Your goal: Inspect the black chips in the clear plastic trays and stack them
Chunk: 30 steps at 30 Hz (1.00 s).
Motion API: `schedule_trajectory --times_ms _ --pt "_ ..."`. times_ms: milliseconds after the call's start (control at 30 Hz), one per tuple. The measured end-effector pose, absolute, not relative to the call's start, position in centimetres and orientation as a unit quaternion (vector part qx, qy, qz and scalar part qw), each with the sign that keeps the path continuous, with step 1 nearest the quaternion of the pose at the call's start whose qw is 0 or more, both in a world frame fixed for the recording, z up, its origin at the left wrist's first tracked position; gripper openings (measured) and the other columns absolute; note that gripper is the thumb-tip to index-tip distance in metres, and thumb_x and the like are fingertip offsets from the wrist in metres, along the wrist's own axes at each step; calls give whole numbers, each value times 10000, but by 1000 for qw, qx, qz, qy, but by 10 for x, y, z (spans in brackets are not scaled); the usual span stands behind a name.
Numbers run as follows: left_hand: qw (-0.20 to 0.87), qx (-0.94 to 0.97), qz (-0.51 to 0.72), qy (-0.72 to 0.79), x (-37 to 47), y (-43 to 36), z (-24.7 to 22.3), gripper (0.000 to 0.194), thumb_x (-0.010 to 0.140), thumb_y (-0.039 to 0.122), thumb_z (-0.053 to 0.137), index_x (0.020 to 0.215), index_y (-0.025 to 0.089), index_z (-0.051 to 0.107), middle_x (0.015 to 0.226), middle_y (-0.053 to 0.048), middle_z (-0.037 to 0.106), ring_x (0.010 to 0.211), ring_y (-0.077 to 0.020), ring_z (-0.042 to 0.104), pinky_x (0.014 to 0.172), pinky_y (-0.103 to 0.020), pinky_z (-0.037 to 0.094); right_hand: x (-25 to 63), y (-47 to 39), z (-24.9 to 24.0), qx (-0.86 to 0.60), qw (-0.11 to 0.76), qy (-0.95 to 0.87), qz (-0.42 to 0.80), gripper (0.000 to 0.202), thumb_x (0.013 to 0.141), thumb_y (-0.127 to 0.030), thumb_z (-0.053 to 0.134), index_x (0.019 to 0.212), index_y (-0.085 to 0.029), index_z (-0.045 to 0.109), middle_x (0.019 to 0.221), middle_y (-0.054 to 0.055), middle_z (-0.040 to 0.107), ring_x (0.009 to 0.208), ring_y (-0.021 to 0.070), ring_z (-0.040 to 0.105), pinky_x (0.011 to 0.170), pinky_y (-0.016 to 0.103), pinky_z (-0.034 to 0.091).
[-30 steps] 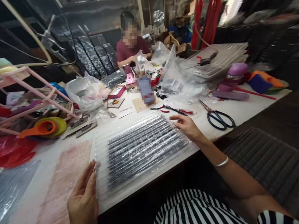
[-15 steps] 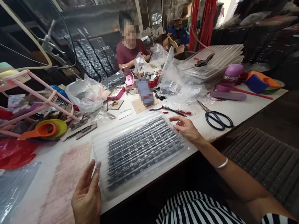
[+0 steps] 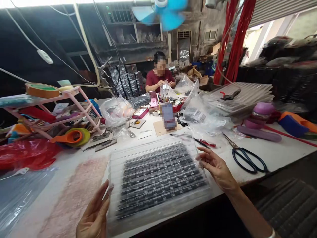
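Between my hands is a clear plastic tray with rows of small black printed parts under a transparent layer. My left hand grips the tray's left edge, thumb and fingers closed on it. At the opposite edge, my right hand pinches the tray's right side. The tray lies low over the front of the white table; whether it touches the top everywhere I cannot tell. Dark-handled scissors lie right of my right hand. Red-and-black pliers lie behind it.
A co-worker sits across the table. Clear plastic bags and a stack of clear trays are at the back right. A pink rack, orange tape ring and red plastic bag crowd the left. A blue fan hangs above.
The view has tilted upward and shifted left, so table things appear lower and further right. Both hands still hold the tray, which sits less slanted in view.
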<state>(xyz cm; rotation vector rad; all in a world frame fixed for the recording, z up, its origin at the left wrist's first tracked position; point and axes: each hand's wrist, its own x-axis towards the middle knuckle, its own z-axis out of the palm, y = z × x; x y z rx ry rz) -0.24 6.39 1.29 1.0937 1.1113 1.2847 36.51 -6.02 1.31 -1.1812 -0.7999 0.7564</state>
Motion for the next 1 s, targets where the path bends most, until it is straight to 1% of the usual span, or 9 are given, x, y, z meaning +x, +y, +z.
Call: schedule_trajectory --times_ms 133,267,367,467,600,667,733,867,1000 --pt "534 453 546 460 -5 63 13 518 660 399 797 1147 295 655 1315 -4 592 1285 -267 467 1147 -411 239 363 -63 18 -530 684 -378 329 397 818 -308 654 1204 -284 563 908 20 621 843 153 573 723 289 512" --pt "518 469 547 461 -5 63 12 499 685 398 779 1154 290 648 1327 -12 582 1287 -265 465 1145 -425 253 366 -61 20 -559 663 -378 324 406 774 -356 686 1156 -247 601 895 37 631 745 150 578 645 291 509" --pt "501 496 534 466 -3 63 10 482 731 394 739 1182 268 627 1337 -37 573 1263 -267 493 1122 -442 312 370 -56 17 -603 637 -360 317 445 702 -418 721 1080 -200 637 907 67 641 674 158 585 563 292 490" --pt "469 543 504 481 2 62 7 491 788 423 667 1231 223 591 1329 -80 575 1231 -273 527 1079 -442 382 373 -53 12 -662 597 -356 281 495 671 -468 705 1077 -192 641 981 93 656 694 180 607 554 296 483" --pt "419 594 469 502 9 62 3 532 850 468 560 1280 157 544 1351 -129 546 1265 -256 494 1101 -414 352 376 -52 7 -757 479 -389 214 482 683 -524 620 1051 -218 675 978 91 682 719 219 624 625 347 497" --pt "409 593 471 509 9 65 1 543 853 490 545 1283 158 540 1376 -124 523 1294 -244 462 1121 -397 320 377 -52 6 -791 407 -416 189 493 687 -557 571 1044 -238 691 918 84 690 661 231 618 625 381 492" --pt "410 594 468 509 7 67 -1 565 852 517 532 1295 166 527 1393 -118 507 1305 -242 448 1123 -394 313 378 -51 5 -801 370 -437 173 526 691 -581 525 1064 -249 689 895 79 686 658 247 622 631 404 490" --pt "432 600 453 498 -1 68 0 605 871 535 495 1336 149 477 1383 -131 514 1298 -237 457 1110 -387 329 377 -52 4 -805 382 -420 171 517 722 -566 478 1100 -263 660 1008 72 677 870 290 653 772 433 496" --pt "445 607 435 494 -3 65 3 564 910 489 467 1364 156 439 1360 -113 542 1310 -220 443 1116 -375 313 372 -54 4 -808 414 -369 199 429 777 -537 497 1111 -307 637 1118 42 662 990 281 639 938 438 460"
